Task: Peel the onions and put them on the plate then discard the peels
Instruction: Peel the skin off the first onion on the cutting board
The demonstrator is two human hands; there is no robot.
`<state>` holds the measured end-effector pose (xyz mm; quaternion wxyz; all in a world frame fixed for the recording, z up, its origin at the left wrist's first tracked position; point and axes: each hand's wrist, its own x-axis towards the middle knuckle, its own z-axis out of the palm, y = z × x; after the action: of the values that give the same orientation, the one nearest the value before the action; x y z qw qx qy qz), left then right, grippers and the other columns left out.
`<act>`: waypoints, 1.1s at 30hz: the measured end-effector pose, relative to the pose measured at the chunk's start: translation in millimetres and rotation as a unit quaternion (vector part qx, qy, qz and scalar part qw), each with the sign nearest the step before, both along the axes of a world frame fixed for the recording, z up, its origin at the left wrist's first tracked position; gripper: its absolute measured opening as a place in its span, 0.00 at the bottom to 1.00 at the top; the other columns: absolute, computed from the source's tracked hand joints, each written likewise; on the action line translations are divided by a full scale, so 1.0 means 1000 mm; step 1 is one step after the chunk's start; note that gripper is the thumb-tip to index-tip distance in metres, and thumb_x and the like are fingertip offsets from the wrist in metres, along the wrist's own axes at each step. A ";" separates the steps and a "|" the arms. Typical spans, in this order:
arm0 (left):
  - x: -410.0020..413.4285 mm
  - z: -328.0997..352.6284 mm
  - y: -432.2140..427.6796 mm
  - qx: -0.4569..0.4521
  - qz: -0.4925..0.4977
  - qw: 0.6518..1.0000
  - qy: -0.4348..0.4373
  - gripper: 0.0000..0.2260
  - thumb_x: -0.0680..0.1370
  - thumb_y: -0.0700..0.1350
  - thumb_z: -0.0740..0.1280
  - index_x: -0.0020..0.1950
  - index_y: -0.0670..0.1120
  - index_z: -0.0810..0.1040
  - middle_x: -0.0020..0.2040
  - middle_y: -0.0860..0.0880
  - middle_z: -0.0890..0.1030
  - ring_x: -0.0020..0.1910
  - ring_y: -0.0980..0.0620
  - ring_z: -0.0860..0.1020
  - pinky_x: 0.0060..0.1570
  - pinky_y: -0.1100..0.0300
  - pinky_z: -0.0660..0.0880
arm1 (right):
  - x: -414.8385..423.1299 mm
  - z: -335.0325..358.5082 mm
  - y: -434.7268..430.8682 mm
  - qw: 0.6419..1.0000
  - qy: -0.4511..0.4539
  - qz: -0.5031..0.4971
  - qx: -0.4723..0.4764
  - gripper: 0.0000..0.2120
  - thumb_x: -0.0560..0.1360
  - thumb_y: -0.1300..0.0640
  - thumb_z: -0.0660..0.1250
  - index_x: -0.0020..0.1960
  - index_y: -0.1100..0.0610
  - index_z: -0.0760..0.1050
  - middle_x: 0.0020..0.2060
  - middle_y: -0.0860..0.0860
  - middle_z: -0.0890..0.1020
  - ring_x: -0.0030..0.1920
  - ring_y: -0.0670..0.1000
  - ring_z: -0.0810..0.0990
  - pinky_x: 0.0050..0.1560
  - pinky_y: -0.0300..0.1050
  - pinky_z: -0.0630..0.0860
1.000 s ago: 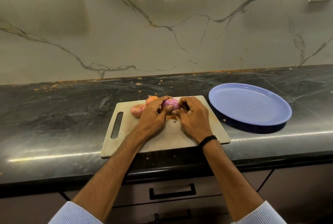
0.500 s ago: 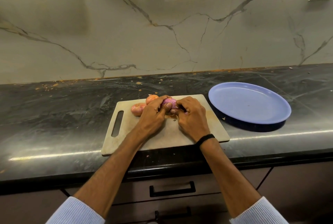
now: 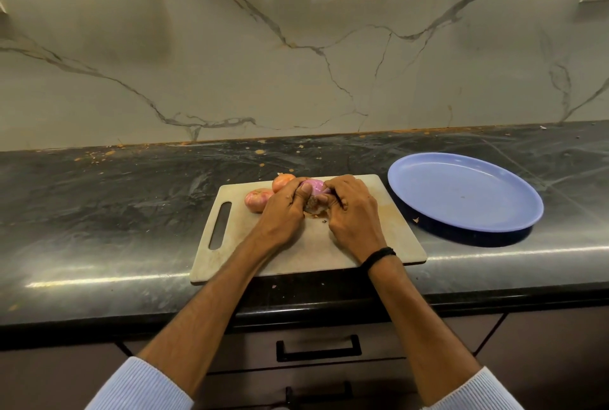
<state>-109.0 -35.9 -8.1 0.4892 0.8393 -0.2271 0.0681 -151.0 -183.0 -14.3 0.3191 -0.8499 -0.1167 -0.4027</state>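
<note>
So the person's got both hands on one onion (image 3: 313,185), held over the far edge of the cutting board (image 3: 296,254), about midway along it. The left hand (image 3: 283,208) is curled round the onion's left side w/ the thumb lying over the top. The right hand (image 3: 349,212) is curled round the right side, fingertips tucked in against it. So both are in a tight grip on the same onion, no gap b/w hands and onion. What shows b/w the fingers is shiny purple-pink up top and a rough brownish bit (image 3: 312,202) lower down. Can't tell if that's root or loose skin.

Two more w/ dry skin on. The pink onion (image 3: 258,200) sits just left of the left hand, looks to be touching it. The orange onion (image 3: 281,181) is right at the board's far edge, behind the left knuckles. Those two sit side by side, prob touching.

The board lies on the bench (image 3: 99,212) close to its front edge, handle slot (image 3: 220,225) on the left. Few brown crumbs (image 3: 324,220) on the board under the hands. The blue plate (image 3: 461,192) is on the bench just off the board's far right corner, not touching it afaict. A tiny peel scrap (image 3: 416,220) lies on the bench b/w the board's right edge and the plate.

Black band (image 3: 379,254) on the right wrist. Drawer handle (image 3: 318,348) below the bench's front edge.
</note>
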 end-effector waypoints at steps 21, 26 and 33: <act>0.003 -0.001 -0.003 -0.140 -0.036 0.988 0.058 0.13 0.86 0.51 0.55 0.65 0.48 0.73 0.48 0.42 0.78 0.35 0.56 0.75 0.33 0.63 0.75 | -0.006 0.003 -0.004 0.998 0.020 0.016 0.053 0.16 0.76 0.62 0.69 0.63 0.60 0.76 0.57 0.55 0.80 0.56 0.49 0.78 0.57 0.30 0.70; 0.004 -0.003 -0.003 -0.117 -0.036 0.992 0.037 0.16 0.85 0.52 0.57 0.71 0.48 0.72 0.53 0.45 0.79 0.37 0.61 0.80 0.36 0.66 0.76 | -0.004 0.001 -0.006 0.999 -0.007 -0.001 0.047 0.12 0.76 0.65 0.68 0.59 0.61 0.78 0.54 0.55 0.81 0.54 0.50 0.79 0.57 0.40 0.76; 0.002 0.000 -0.001 -0.060 -0.012 0.998 -0.011 0.19 0.85 0.56 0.56 0.71 0.48 0.72 0.52 0.51 0.79 0.45 0.58 0.79 0.45 0.64 0.77 | -0.001 0.001 -0.005 0.999 0.016 0.030 0.034 0.09 0.76 0.62 0.69 0.55 0.57 0.78 0.52 0.52 0.76 0.51 0.47 0.75 0.52 0.36 0.75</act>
<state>-107.1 -37.2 -8.5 0.5370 0.8048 -0.2381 0.0848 -151.7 -187.9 -13.7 0.3611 -0.8410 -0.1235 -0.3834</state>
